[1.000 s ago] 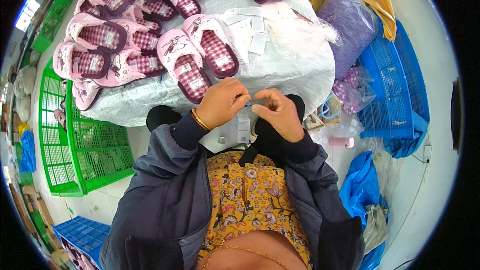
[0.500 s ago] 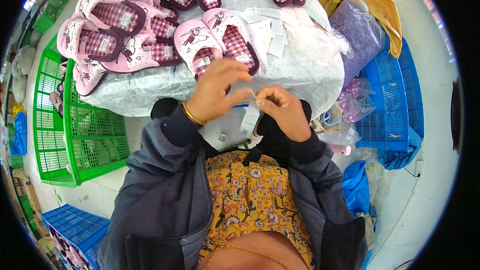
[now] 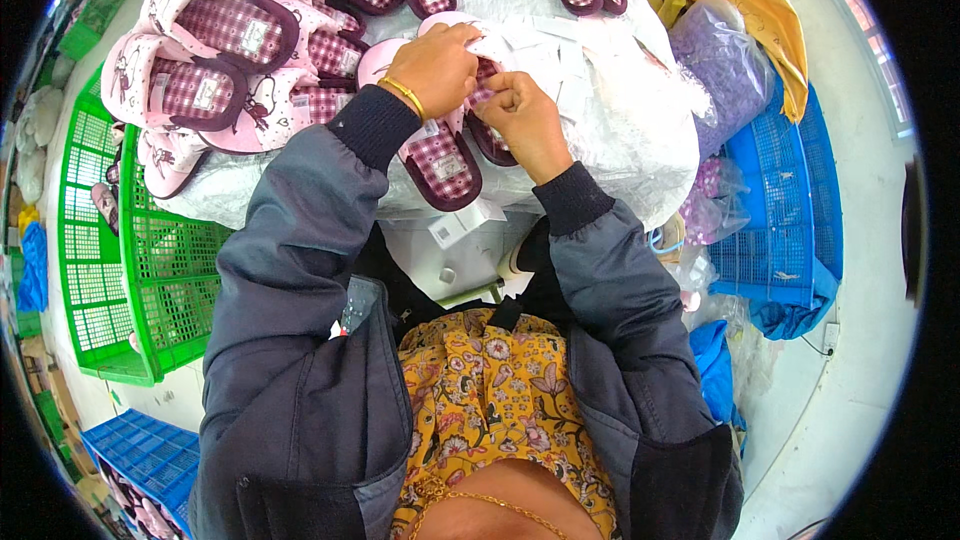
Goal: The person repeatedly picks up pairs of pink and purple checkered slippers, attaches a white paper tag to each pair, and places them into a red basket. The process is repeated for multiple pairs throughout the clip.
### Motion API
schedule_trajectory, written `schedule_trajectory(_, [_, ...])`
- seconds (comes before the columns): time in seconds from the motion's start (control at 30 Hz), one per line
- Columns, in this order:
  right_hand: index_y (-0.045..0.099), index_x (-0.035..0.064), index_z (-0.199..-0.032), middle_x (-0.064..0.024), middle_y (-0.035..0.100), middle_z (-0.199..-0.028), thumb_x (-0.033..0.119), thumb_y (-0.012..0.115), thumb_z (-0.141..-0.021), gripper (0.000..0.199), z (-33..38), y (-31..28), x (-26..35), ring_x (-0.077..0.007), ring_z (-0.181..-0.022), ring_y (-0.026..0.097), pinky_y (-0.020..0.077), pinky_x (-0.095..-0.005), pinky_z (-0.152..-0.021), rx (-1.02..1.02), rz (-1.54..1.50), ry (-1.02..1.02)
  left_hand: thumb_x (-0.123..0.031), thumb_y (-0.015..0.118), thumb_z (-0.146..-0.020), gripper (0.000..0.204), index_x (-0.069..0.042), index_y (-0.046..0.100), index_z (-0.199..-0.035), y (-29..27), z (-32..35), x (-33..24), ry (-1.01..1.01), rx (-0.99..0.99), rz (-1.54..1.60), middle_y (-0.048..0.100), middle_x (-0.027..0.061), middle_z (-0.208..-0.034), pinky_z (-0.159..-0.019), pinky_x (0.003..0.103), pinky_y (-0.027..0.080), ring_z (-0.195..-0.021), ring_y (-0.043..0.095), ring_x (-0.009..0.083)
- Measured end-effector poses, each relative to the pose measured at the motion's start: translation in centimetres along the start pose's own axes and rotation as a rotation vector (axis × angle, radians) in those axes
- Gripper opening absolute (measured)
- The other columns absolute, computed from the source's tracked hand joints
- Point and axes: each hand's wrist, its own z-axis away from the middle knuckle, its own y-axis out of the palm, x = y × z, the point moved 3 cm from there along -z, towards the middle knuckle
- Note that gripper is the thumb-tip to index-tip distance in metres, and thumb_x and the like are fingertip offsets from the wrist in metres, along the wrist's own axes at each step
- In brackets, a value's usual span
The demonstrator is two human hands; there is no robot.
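Note:
A pair of pink slippers with dark plum trim and checked insoles lies in front of me. The left slipper point(image 3: 440, 168) points its heel toward me, over the table's near edge. My left hand point(image 3: 432, 70) lies across the pair, its fingers curled over the upper of the right slipper point(image 3: 492, 145). At that slipper's opening, my right hand point(image 3: 522, 120) is closed with thumb and forefinger pinched; what is between them is too small to make out. White labels point(image 3: 455, 224) hang at the table edge below the pair.
Several more pink slippers point(image 3: 240, 30) are heaped at the left and back of the plastic-covered table point(image 3: 640, 155). Paper tags point(image 3: 560, 50) lie right of my hands. Green crates point(image 3: 175, 290) stand left; a blue crate point(image 3: 765, 230) and a purple bag point(image 3: 715, 45) stand right.
Both hands have moved forward, from above the near table edge onto the pair of slippers. The slippers have shifted toward me, and the left one now overhangs the edge.

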Motion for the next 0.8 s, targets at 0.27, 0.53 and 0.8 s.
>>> schedule_trajectory(0.27, [0.061, 0.0015, -0.097, -0.0121, 0.069, -0.075, 0.008, 0.074, -0.077, 0.025, 0.0, 0.3, 1.4, -0.0216, -0.069, 0.069, 0.0526, -0.0321, -0.065, -0.02, 0.249, -0.082, -0.008, 0.065, -0.072, 0.014, -0.009, 0.077, -0.081, 0.9, -0.8, 1.5, 0.043, 0.065, 0.098, 0.06, 0.0159, -0.129, -0.102, 0.04, 0.042, -0.119, 0.054, 0.0339])
schedule_trajectory(0.53, [0.061, 0.0019, -0.095, -0.012, 0.069, -0.074, 0.008, 0.075, -0.074, 0.026, -0.5, 0.3, 1.4, -0.0239, -0.069, 0.069, 0.0532, -0.0335, -0.067, 0.006, 0.301, -0.048, -0.008, 0.064, -0.072, 0.019, -0.01, 0.077, -0.086, 1.1, -0.7, 1.9, 0.031, 0.094, 0.159, 0.057, 0.0161, -0.132, -0.103, 0.04, 0.041, -0.121, 0.052, 0.0341])
schedule_trajectory(0.8, [0.063, 0.0033, -0.094, -0.0135, 0.07, -0.078, 0.013, 0.077, -0.074, 0.027, -1.1, 0.6, 0.8, -0.0279, -0.074, 0.07, 0.0534, -0.036, -0.069, -0.022, 0.295, -0.028, -0.006, 0.063, -0.071, 0.022, -0.01, 0.077, -0.087, 0.9, -0.5, 1.9, 0.05, 0.081, 0.194, 0.057, 0.0169, -0.132, -0.103, 0.039, 0.041, -0.121, 0.052, 0.0346])
